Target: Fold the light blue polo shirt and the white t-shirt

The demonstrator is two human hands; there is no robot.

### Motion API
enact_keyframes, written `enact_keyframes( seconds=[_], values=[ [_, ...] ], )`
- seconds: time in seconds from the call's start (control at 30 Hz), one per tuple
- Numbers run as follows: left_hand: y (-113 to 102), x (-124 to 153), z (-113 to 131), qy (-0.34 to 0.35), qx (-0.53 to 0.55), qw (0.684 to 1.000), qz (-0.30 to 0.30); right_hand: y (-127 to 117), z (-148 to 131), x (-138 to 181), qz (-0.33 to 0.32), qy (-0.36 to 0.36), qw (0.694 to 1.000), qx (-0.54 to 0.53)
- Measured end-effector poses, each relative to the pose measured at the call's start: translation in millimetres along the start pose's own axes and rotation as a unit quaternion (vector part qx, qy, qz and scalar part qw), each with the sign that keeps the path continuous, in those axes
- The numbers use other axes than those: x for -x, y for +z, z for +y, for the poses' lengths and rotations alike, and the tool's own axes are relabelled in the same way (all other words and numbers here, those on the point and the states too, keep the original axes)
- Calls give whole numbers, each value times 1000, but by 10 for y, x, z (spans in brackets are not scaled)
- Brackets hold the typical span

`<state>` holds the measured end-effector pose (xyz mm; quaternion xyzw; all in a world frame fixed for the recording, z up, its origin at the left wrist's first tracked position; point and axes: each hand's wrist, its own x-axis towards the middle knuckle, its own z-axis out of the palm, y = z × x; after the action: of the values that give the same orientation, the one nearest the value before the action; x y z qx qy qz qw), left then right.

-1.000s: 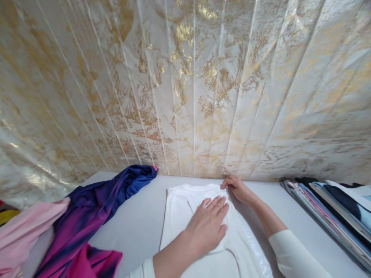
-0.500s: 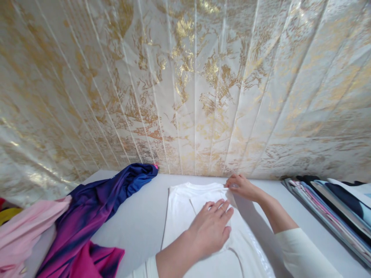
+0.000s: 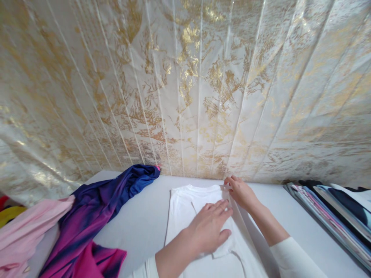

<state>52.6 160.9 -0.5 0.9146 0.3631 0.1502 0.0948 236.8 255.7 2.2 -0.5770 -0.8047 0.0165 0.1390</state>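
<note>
A white shirt (image 3: 182, 216) lies partly folded on the pale surface in front of me, its neckline toward the wall. My left hand (image 3: 210, 227) rests flat across the middle of it, fingers stretched out and palm down. At the shirt's far right corner, my right hand (image 3: 237, 190) has its thumb and fingers bent around the fabric edge. The fingertips there partly hide the corner.
To the left lie a purple and navy garment (image 3: 92, 212) and a pink one (image 3: 31, 227), loosely crumpled. A stack of folded clothes (image 3: 333, 216) sits on the right. Behind the pale surface (image 3: 139, 216) rises a gold-patterned covering (image 3: 199, 88).
My right hand has shifted slightly left and inward, bringing the shirt's right edge with it. The left hand stays flat in nearly the same place. The whole view has shifted a little.
</note>
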Motion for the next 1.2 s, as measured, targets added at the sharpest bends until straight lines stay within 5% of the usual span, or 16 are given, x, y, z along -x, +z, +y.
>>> enact_keyframes(
  seconds=[0.17,0.37,0.7,1.2],
  values=[
    [-481,38,-526,-222,-31,972,70,104,-416,258,28,-36,999,-16],
    [-632,269,-1116,-339,-28,938,69,353,-911,619,-9,-182,982,-42],
    [-487,271,-1266,-352,37,932,79,230,-1085,695,-115,-171,977,-58],
    [-682,483,-1475,-273,86,958,-3,274,-1058,701,-93,-163,980,-66]
  ],
)
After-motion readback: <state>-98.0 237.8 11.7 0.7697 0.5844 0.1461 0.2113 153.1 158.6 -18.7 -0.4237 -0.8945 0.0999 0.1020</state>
